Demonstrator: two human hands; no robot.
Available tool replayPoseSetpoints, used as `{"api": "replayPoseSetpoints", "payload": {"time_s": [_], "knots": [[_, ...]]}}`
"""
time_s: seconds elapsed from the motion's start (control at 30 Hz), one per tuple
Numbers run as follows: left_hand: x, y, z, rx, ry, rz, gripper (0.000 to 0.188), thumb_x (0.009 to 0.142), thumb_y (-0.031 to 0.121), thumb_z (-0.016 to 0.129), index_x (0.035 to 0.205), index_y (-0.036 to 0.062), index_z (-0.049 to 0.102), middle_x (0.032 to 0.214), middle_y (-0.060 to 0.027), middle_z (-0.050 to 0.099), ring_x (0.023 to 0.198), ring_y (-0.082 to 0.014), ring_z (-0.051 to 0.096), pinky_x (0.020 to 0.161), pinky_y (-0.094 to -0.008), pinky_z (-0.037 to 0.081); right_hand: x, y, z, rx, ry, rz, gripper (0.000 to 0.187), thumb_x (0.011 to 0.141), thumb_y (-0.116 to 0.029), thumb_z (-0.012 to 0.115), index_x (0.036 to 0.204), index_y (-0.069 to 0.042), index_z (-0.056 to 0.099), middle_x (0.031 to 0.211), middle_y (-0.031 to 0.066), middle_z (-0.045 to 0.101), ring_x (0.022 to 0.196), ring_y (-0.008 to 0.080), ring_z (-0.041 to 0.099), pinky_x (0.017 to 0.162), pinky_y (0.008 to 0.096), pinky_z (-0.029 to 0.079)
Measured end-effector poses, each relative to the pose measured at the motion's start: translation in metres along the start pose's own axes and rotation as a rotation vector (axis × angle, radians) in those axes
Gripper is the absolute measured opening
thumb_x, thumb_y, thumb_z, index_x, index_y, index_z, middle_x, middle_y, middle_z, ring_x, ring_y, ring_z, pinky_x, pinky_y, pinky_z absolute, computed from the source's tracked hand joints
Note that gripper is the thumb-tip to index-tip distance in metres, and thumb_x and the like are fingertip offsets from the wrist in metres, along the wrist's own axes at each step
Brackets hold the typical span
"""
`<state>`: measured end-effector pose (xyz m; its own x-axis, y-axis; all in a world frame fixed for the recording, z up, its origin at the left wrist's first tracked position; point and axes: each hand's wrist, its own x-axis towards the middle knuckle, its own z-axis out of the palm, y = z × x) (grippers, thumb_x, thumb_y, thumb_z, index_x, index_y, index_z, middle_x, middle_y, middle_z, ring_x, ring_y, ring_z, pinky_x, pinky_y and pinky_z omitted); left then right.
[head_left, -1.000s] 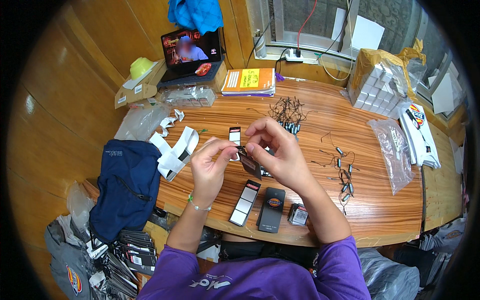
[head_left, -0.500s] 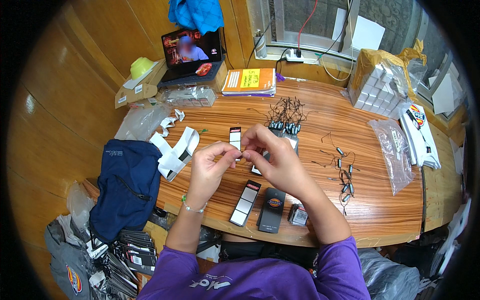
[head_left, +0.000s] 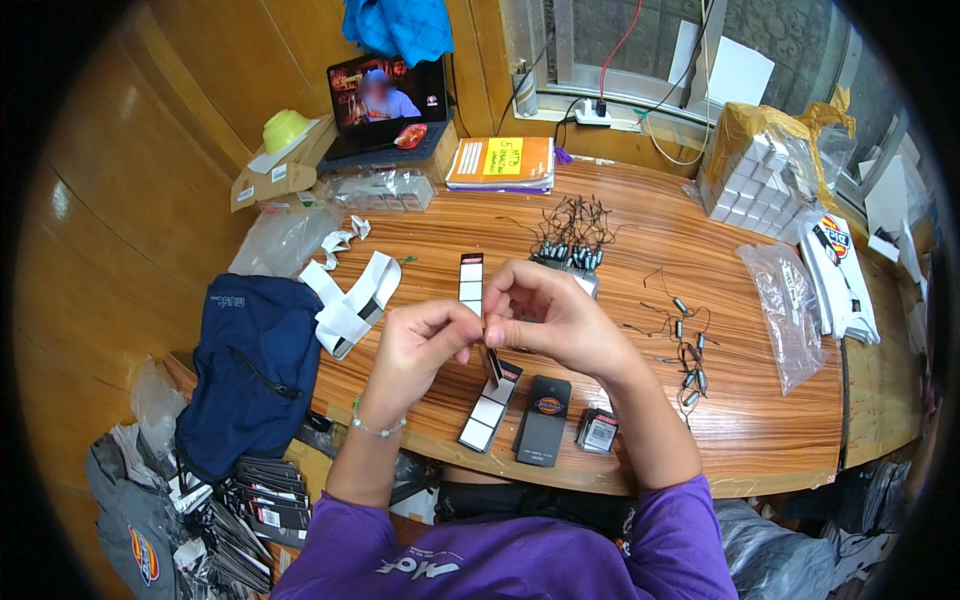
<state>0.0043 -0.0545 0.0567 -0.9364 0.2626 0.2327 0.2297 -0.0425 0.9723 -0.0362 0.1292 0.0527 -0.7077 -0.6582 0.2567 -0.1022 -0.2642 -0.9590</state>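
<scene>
My left hand (head_left: 428, 335) and my right hand (head_left: 545, 315) meet over the middle of the table, fingertips pinched together. Between them hangs a narrow dark hang tag (head_left: 493, 367), seen nearly edge-on; the fingers cover its upper end. Below it lies a black-topped strip of white labels (head_left: 484, 421), and a similar label strip (head_left: 471, 278) lies beyond my fingers. Right of the lower strip is a stack of dark grey hang tags (head_left: 542, 425) with a small pile of square labels (head_left: 597, 432) beside it. Behind my right hand, tags with black strings (head_left: 570, 250) lie bunched together.
Loose black strings (head_left: 690, 350) and a clear plastic bag (head_left: 785, 310) lie to the right. A box of small white cartons (head_left: 755, 180) stands far right. Notebooks (head_left: 500, 163) and a laptop (head_left: 390, 95) are at the back. A navy bag (head_left: 250, 370) sits left.
My fingers have shifted slightly nearer to me, and a dark tag now shows hanging under them. The things on the table stay in place.
</scene>
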Motion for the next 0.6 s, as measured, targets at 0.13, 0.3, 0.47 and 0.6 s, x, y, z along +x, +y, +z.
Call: {"api": "replayPoseSetpoints", "payload": {"time_s": [0.13, 0.3, 0.47, 0.6], "knots": [[0.014, -0.018, -0.006, 0.134, 0.142, 0.168, 0.014, 0.083, 0.012, 0.062, 0.080, -0.0012, 0.062, 0.076, -0.0025, 0.055, 0.070, -0.0098, 0.050, 0.064, -0.0214, 0.041, 0.011, 0.021, 0.003, -0.090, -0.038, 0.043, 0.026, 0.091, -0.027, 0.051, 0.094, -0.001, 0.053, 0.085, 0.0010, 0.057, 0.081, 0.0079, 0.052, 0.074, 0.0231, 0.043], [0.026, -0.026, -0.006, 0.456, 0.362, 0.427, 0.027, 0.078, 0.020, 0.067, 0.094, 0.0000, 0.058, 0.088, -0.0059, 0.048, 0.082, -0.0165, 0.047, 0.073, -0.0280, 0.039, 0.017, 0.040, 0.004, -0.120, 0.016, 0.092, 0.036, 0.095, -0.034, 0.039, 0.092, -0.002, 0.055, 0.084, 0.0009, 0.056, 0.080, 0.0101, 0.050, 0.076, 0.0253, 0.041], [0.013, -0.018, 0.018, 0.696, 0.186, 0.444, 0.053, 0.071, 0.026, 0.074, 0.109, 0.0037, 0.044, 0.097, -0.0078, 0.044, 0.088, -0.0180, 0.045, 0.082, -0.0285, 0.037, 0.017, 0.032, 0.006, 0.220, 0.351, -0.013, 0.033, 0.096, -0.028, 0.037, 0.094, -0.003, 0.059, 0.082, 0.0017, 0.056, 0.077, 0.0089, 0.049, 0.073, 0.0232, 0.040], [0.019, -0.030, 0.031, 0.944, 0.266, 0.499, 0.064, 0.064, 0.011, 0.077, 0.115, 0.0037, 0.039, 0.113, -0.0171, 0.042, 0.104, -0.0340, 0.044, 0.089, -0.0400, 0.038, 0.011, 0.018, 0.007, 0.197, 0.250, 0.030, 0.037, 0.095, -0.030, 0.037, 0.116, -0.006, 0.055, 0.109, 0.0060, 0.056, 0.102, 0.0122, 0.049, 0.086, 0.0259, 0.039]]}}
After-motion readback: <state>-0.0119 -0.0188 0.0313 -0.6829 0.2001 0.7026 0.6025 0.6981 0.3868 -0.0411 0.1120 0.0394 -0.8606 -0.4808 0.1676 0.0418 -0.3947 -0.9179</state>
